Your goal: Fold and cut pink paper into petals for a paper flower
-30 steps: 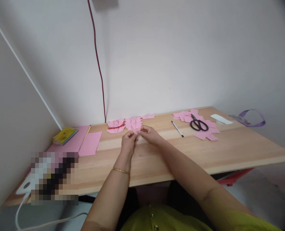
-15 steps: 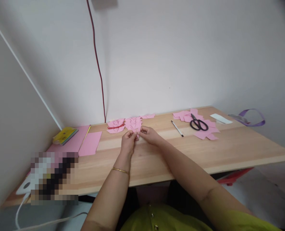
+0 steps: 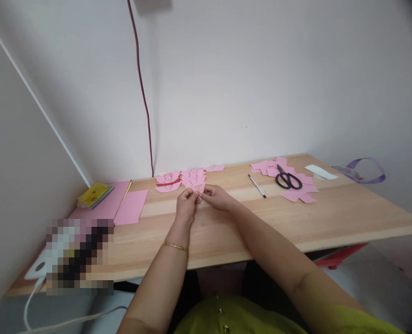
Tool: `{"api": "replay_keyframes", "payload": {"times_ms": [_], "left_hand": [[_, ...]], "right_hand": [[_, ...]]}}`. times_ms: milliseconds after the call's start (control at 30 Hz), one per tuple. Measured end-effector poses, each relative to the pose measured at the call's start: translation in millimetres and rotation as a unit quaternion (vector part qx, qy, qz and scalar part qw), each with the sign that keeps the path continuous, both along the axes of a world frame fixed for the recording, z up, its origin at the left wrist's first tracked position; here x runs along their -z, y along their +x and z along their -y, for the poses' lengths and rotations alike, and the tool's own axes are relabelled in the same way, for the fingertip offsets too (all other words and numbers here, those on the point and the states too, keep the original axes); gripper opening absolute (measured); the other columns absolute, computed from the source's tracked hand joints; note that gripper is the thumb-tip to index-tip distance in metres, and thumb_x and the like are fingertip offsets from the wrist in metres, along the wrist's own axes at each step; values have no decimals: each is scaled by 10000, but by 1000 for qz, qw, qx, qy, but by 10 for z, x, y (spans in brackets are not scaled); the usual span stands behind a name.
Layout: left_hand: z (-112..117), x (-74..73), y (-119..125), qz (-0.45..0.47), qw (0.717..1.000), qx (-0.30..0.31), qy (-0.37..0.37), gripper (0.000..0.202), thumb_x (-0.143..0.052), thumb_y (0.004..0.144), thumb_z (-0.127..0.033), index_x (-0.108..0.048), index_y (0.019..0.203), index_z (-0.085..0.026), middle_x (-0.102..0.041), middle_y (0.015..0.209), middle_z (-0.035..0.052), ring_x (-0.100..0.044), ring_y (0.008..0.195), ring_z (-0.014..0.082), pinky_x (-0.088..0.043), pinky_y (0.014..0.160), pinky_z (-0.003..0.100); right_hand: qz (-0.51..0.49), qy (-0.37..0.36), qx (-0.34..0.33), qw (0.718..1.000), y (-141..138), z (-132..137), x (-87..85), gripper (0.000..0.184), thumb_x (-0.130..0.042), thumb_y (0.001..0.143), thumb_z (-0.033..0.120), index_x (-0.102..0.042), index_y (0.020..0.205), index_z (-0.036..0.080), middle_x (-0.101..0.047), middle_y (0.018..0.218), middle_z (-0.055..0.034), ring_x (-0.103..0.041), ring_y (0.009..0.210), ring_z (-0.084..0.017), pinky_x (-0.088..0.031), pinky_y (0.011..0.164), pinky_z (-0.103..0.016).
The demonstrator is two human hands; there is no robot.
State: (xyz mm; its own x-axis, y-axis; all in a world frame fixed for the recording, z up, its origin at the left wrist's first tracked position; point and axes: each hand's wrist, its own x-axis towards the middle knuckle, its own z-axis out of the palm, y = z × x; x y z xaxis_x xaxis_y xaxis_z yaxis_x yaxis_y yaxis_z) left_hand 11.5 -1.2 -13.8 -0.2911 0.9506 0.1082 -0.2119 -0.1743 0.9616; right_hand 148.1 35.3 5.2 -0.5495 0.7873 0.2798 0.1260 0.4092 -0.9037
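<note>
A small pink paper piece is pinched between my two hands, partly hidden by the fingers. My left hand closes on its left side and my right hand on its right, fingertips nearly meeting. Just beyond them lie folded pink paper pieces in overlapping rows. Beside these, on the left, another folded pink group has a dark red strip across it. One flat pink piece rests near the wall.
Black-handled scissors lie on pink paper cutouts at right, near a pen and a white strip. At left are pink sheets, a yellow pencil, a yellow packet and a white power strip.
Both hands keep their grip on the pink paper, with only slight finger movement; a little more of the paper shows above the fingers. The whole view has shifted very slightly.
</note>
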Motion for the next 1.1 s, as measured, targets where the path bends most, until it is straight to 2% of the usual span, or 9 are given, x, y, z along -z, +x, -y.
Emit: {"api": "replay_keyframes", "payload": {"times_ms": [133,667,767,867,967,1100], "left_hand": [[-6,11,-14,0,999,-41,5,224,-700,645,-307,-538,615,-156,-492,516,-52,-445,490,67,-343,521,199],[6,-72,-6,47,995,-88,4,251,-716,633,-340,-557,613,-147,-474,477,-53,-419,461,60,-335,492,198],[5,-79,-7,78,994,-72,-8,282,-732,619,-364,-553,641,-146,-471,487,-56,-424,457,57,-344,490,195],[5,-73,-6,88,995,-23,-26,309,-754,595,-369,-554,673,-148,-484,522,-53,-436,464,55,-354,492,195],[7,-52,-3,39,999,15,-23,288,-754,592,-341,-546,640,-147,-493,522,-46,-449,476,61,-346,493,193],[15,-37,1,-12,1000,5,-22,245,-711,628,-312,-529,603,-152,-481,489,-47,-443,471,68,-322,489,193]], "right_hand": [[41,41,4,998,6,14,-8,194,-542,767,334,-591,705,157,-519,627,23,-417,578,-105,-327,569,-225],[55,57,-8,997,-10,25,0,181,-510,775,307,-595,725,156,-517,647,16,-415,588,-103,-306,566,-223],[60,50,-3,997,-11,22,6,187,-514,772,321,-581,714,156,-504,632,22,-409,576,-101,-306,559,-221],[60,48,23,997,-14,2,27,209,-520,773,341,-571,702,152,-508,629,20,-416,580,-103,-321,564,-223],[55,53,41,996,-16,-28,60,233,-514,789,363,-587,732,150,-534,651,13,-435,601,-108,-334,576,-221],[55,63,36,996,-17,-47,84,256,-503,810,378,-600,761,146,-548,671,9,-439,606,-105,-337,577,-213]]}}
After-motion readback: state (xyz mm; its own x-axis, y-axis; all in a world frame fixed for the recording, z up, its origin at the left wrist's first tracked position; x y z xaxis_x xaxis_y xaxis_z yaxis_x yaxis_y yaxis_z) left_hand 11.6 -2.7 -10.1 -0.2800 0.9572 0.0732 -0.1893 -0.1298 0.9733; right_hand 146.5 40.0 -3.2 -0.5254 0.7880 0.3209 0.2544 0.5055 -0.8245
